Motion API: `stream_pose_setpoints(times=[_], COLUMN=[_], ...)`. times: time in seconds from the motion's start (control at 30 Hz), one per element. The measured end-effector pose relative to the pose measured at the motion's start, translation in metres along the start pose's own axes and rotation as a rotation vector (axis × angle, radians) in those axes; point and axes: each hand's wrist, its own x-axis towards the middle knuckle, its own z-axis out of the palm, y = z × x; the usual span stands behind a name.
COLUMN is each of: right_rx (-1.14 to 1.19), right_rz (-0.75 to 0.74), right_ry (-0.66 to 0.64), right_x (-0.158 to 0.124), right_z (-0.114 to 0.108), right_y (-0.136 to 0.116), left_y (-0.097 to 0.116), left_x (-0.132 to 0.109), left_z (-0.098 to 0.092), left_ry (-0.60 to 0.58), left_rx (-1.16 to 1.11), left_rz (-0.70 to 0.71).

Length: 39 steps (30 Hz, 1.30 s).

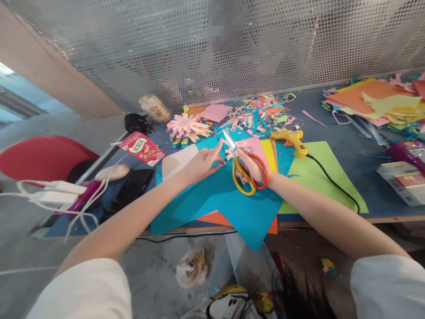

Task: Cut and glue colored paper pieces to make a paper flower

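Observation:
My right hand (pixel 251 167) is wrapped around scissors (pixel 235 150) with one red and one yellow handle. Their blades point up and to the left, away from me. Just left of the blades is my left hand (pixel 206 163), its fingers stretched out and apart, with nothing visible in its grip. A small pale fringed strip of paper (pixel 229 153) shows between the two hands; I cannot tell whether a finger touches it. Beneath both hands lie large blue paper sheets (pixel 212 197), one corner hanging over the table's front edge.
A yellow glue gun (pixel 294 141) rests on green paper (pixel 327 173), its cord trailing forward. Behind are a fringed paper flower (pixel 187 128) and paper scraps (pixel 257 114). A red packet (pixel 142 148), a black phone (pixel 131 188) and white cables (pixel 88 199) lie left; coloured sheets (pixel 375 99) are piled right.

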Motion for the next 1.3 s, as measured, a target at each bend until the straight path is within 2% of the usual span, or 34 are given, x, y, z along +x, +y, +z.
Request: stream_pose_setpoints(times=[0.23, 0.4, 0.57, 0.67, 0.83, 0.9, 1.03, 1.1, 1.17, 1.3], right_rx=[-0.024, -0.028, -0.014, -0.022, -0.026, -0.009, 0.024, 0.02, 0.014, 0.002], right_rz=[-0.026, -0.059, -0.06, -0.054, -0.044, -0.02, 0.013, 0.002, 0.002, 0.007], right_ry=[0.014, 0.02, 0.018, 0.017, 0.022, 0.026, 0.04, 0.037, 0.025, 0.012], right_x=[-0.002, -0.003, -0.003, -0.003, -0.005, -0.005, -0.003, -0.002, -0.002, -0.003], right_z=[0.001, 0.002, 0.002, 0.002, 0.002, 0.003, 0.003, 0.002, 0.002, 0.002], right_y=[-0.003, -0.005, -0.005, -0.004, -0.005, -0.005, -0.004, -0.003, -0.003, -0.004], left_y=[0.005, 0.004, 0.004, 0.002, -0.006, -0.009, -0.01, -0.006, -0.001, 0.008], left_x=[0.009, 0.016, 0.018, 0.018, 0.013, 0.009, 0.001, -0.001, -0.002, 0.001], left_z=[-0.001, -0.006, -0.008, -0.005, 0.004, 0.004, -0.002, -0.005, -0.005, -0.002], left_ry=[0.105, 0.077, 0.034, -0.001, 0.027, 0.024, -0.004, -0.022, -0.048, -0.081], left_rx=[0.245, 0.445, 0.486, 0.455, 0.289, 0.146, -0.175, -0.262, -0.285, -0.186], left_rz=[0.234, 0.442, 0.551, 0.502, 0.299, 0.167, -0.214, -0.323, -0.311, -0.156])
